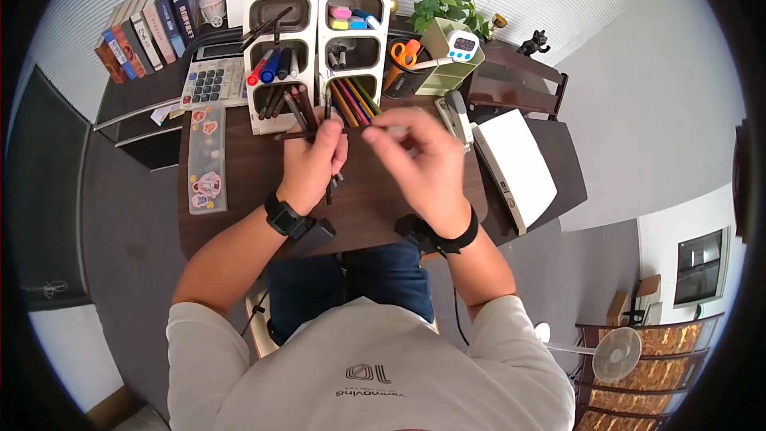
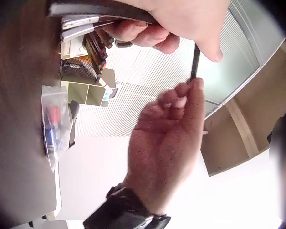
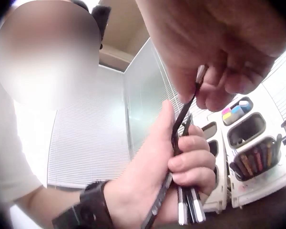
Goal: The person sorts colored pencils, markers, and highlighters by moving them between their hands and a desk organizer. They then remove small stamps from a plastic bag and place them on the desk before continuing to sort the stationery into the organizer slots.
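My left hand [image 1: 309, 166] grips several dark and silver pens [image 3: 183, 210], fingers curled round them, just in front of the white organizers [image 1: 271, 123]. At its upper side, my right hand [image 1: 427, 172] pinches the end of a thin black pen [image 3: 183, 113] between thumb and fingers; the pen's other part lies in the left hand. In the left wrist view the right hand [image 2: 167, 126] holds that black pen [image 2: 195, 62] below the left thumb. Coloured pencils [image 1: 351, 102], red and blue markers [image 1: 270, 68] and highlighters [image 1: 349, 24] stand or lie in the organizer compartments.
A calculator [image 1: 209, 80] and stickered clear case [image 1: 207, 168] are at the left. Right of the organizers stand a green holder [image 1: 435, 60] with a timer [image 1: 463, 45], a stapler [image 1: 455, 118] and a white box [image 1: 517, 164]. A clear bag [image 2: 55, 119] lies on the table.
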A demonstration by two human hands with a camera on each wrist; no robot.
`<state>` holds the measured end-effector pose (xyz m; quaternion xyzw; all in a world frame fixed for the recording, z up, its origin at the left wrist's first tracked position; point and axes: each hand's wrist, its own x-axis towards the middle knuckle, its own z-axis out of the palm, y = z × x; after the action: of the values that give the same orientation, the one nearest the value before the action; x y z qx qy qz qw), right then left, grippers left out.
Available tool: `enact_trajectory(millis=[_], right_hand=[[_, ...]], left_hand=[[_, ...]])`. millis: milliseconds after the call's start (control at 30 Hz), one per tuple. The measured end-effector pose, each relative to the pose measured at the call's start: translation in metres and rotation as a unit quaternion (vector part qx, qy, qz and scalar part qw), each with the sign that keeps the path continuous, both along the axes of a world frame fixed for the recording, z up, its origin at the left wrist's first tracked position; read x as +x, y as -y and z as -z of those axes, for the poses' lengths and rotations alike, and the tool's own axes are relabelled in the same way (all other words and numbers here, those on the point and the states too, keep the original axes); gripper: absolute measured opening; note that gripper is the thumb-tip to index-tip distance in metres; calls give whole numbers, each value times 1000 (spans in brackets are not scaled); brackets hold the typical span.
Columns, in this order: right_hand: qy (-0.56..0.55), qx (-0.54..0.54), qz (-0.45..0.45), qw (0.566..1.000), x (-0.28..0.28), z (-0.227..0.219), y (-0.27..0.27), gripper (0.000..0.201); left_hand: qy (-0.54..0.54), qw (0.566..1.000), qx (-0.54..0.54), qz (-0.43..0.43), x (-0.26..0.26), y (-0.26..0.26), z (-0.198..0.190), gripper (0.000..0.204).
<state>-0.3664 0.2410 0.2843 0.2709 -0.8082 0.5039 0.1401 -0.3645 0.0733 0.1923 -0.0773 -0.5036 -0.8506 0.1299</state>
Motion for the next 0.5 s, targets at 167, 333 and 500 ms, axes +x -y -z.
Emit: enact_trajectory(millis=[167, 333, 500], right_hand=[[-33, -235, -46, 970, -9, -32, 11, 15], [-307, 18, 32, 951, -61, -46, 53, 16], [-179, 81, -96, 976, -91, -24, 91, 35]], left_hand=[[65, 996, -52, -13, 1, -3, -15, 25], [75, 996, 2, -49, -7, 2, -8, 32], [66, 994, -1, -85, -8, 6, -13, 42]])
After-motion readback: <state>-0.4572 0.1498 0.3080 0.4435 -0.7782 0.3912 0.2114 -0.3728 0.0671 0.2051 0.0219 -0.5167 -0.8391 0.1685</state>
